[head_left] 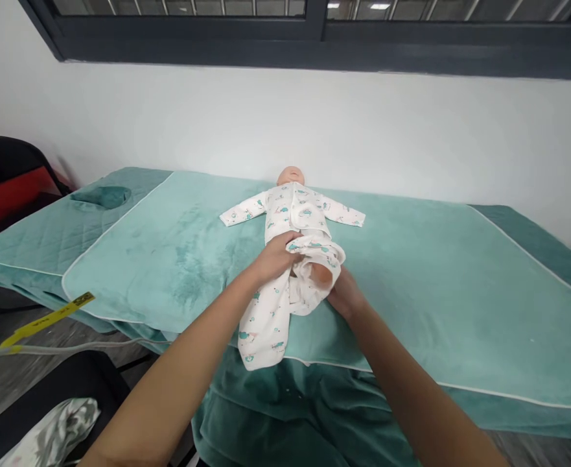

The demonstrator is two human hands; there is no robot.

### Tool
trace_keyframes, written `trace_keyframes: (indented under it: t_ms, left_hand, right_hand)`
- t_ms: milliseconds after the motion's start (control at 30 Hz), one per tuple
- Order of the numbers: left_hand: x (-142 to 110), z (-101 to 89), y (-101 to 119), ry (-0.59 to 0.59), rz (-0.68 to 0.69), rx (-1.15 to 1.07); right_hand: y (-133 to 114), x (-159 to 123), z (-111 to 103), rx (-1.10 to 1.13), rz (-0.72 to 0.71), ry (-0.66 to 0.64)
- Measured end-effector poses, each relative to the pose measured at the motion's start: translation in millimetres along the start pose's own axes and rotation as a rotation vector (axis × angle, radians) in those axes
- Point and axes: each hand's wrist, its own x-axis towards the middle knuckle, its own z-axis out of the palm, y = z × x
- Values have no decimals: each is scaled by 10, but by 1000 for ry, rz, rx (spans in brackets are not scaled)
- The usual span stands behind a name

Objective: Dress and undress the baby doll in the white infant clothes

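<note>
A baby doll [291,175] lies on its back on a green padded bed [411,279], its head toward the wall. It wears white printed baby clothes: a top [280,211] with both sleeves spread out, and trousers [264,331]. One trouser leg hangs flat toward the bed's front edge. The other leg is bunched up around the doll's bent leg, with bare skin showing in the opening. My left hand [279,256] grips the bunched cloth near the waist. On the other side my right hand [344,292] is at the bunched leg, its fingers mostly hidden behind the cloth.
A white wall [168,117] and a dark window frame [192,45] stand behind the bed. At the left are a black and red chair [13,188] and a cable [71,350] with a yellow tag [46,319]. Patterned cloth [61,428] lies on a black seat [85,379].
</note>
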Motion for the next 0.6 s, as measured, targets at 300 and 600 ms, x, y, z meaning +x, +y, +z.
trace_keyframes:
  t_ms: [300,600]
  left_hand:
    - [6,75,-143,295,43,246]
    - [-221,21,18,190,-55,-241]
  right_hand:
    - [-6,172,-179,-441,-143,161]
    - [-130,455,-170,-647,-240,241]
